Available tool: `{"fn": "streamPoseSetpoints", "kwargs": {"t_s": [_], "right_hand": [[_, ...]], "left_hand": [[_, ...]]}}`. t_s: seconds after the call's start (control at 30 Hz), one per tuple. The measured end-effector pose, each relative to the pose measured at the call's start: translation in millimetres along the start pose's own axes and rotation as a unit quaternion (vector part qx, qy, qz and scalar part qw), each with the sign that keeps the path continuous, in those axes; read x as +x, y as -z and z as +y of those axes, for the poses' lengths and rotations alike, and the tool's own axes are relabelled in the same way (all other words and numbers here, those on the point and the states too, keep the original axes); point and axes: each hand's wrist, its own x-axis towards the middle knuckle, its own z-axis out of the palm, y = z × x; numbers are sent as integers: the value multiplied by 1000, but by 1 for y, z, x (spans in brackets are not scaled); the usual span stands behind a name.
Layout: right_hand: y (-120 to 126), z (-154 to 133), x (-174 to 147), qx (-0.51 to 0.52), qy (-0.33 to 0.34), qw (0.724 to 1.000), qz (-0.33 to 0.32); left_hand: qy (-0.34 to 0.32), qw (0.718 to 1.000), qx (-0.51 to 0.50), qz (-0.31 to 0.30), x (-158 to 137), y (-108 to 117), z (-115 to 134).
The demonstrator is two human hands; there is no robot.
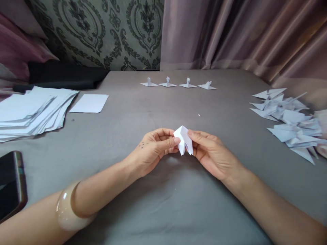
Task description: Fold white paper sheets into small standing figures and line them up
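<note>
A small piece of folded white paper (183, 136) is held up between my two hands, above the middle of the table. It has a peaked top and two pointed flaps hanging down, with a gap between them. My left hand (155, 146) pinches its left side, thumb in front and fingers behind. On the right side, my right hand (211, 151) grips the edge between thumb and fingers. The fingertips behind the paper are partly hidden.
Folded paper figures (187, 83) stand in a row at the far edge. More folded pieces (293, 119) lie heaped at right. A stack of white sheets (30, 109), a smaller paper square pile (89, 103) and a phone (11, 183) are at left, on the grey tabletop (143, 204).
</note>
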Motion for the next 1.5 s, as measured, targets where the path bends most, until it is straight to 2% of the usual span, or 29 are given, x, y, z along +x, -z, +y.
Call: {"fn": "streamPoseSetpoints", "kwargs": {"t_s": [0.17,0.33,0.87,1.0,1.27,1.5], "right_hand": [[0,3,0,2,10,1000,-21],[0,3,0,3,23,1000,2],[-3,3,-4,-18,44,999,-18],[-4,5,-4,-17,44,999,-3],[-6,9,-5,-50,74,995,36],[-10,14,-7,-97,97,989,50]], "left_hand": [[-28,999,21,27,0,1,-2],[3,1000,6,5,-2,0,-1],[-8,1000,21,6,0,4,-2],[7,1000,14,10,2,4,-2],[-8,1000,1,7,1,0,-1],[-18,999,3,33,1,-2,-3]]}}
